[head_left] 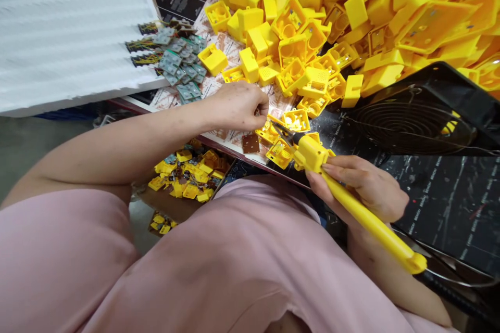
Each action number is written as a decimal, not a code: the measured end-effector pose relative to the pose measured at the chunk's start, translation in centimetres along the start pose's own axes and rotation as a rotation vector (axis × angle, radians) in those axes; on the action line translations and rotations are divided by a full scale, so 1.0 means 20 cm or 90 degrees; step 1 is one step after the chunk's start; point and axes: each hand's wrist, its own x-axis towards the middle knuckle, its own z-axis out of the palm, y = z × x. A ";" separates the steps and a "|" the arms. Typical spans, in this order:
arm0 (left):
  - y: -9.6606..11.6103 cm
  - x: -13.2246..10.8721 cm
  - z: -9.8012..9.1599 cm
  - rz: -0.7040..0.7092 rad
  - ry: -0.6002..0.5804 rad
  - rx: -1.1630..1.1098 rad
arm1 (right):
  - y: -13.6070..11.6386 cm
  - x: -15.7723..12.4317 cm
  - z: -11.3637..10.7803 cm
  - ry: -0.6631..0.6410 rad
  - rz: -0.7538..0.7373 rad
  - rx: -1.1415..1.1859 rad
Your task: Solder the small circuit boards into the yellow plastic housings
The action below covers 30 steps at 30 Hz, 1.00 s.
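My right hand (361,184) is wrapped round a yellow soldering iron (347,200), whose dark metal tip points up and left toward the small open housings. Close to that tip, my left hand (244,106) is closed in a pinch; what lies between its fingertips is hidden or too small to make out. Just below the left fingertips sits an open yellow housing (269,131) with small parts inside. Another yellow housing (280,153) lies by the bench edge under the tip. A brown square board (250,143) rests to its left.
Yellow housings (291,52) are heaped across the back of the bench. Green circuit boards (182,62) with wires lie by a white ridged foam sheet (74,26). A black fan (425,109) stands at the right. Below the bench edge is a box of yellow parts (191,174).
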 end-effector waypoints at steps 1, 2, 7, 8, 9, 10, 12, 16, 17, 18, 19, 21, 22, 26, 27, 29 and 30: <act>0.00 0.00 0.00 -0.005 0.000 0.001 | 0.01 -0.02 -0.01 0.007 0.020 0.007; 0.00 0.00 0.00 -0.011 -0.002 0.003 | 0.01 -0.03 -0.02 0.019 0.042 0.009; 0.03 0.00 -0.02 -0.043 -0.029 0.021 | -0.02 -0.07 -0.02 0.076 0.128 0.031; 0.04 0.00 -0.02 -0.044 -0.034 0.024 | -0.03 -0.07 -0.01 0.086 0.135 0.039; 0.04 0.00 -0.02 -0.042 -0.035 0.026 | -0.03 -0.07 -0.01 0.100 0.139 0.043; 0.03 0.00 -0.02 -0.037 -0.034 0.028 | -0.03 -0.07 -0.01 0.111 0.139 0.039; 0.01 0.00 -0.02 -0.017 -0.030 0.027 | -0.01 -0.08 -0.01 0.116 0.127 0.019; -0.05 -0.01 -0.02 0.068 -0.049 -0.013 | 0.02 -0.11 0.00 0.134 0.117 0.013; -0.06 -0.01 -0.02 0.089 -0.057 -0.025 | 0.02 -0.11 0.00 0.133 0.123 0.020; -0.07 -0.02 -0.02 0.104 -0.062 -0.030 | 0.02 -0.12 0.00 0.125 0.131 0.021; -0.08 -0.02 -0.02 0.114 -0.065 -0.028 | 0.02 -0.12 0.00 0.117 0.136 0.018; -0.07 -0.03 -0.02 0.119 -0.059 -0.008 | 0.00 -0.11 0.00 0.100 0.143 0.002; -0.07 -0.03 -0.02 0.120 -0.052 0.005 | 0.00 -0.11 0.00 0.088 0.149 -0.008; -0.05 -0.05 -0.01 0.136 -0.043 0.037 | 0.00 -0.11 -0.01 0.063 0.136 -0.017; -0.05 -0.05 -0.01 0.141 -0.048 0.040 | 0.00 -0.11 -0.02 0.063 0.133 -0.015; -0.06 -0.05 0.00 0.150 -0.052 0.047 | 0.00 -0.11 -0.02 0.057 0.139 -0.015; -0.06 -0.05 0.00 0.156 -0.052 0.053 | -0.01 -0.11 -0.03 0.050 0.142 -0.016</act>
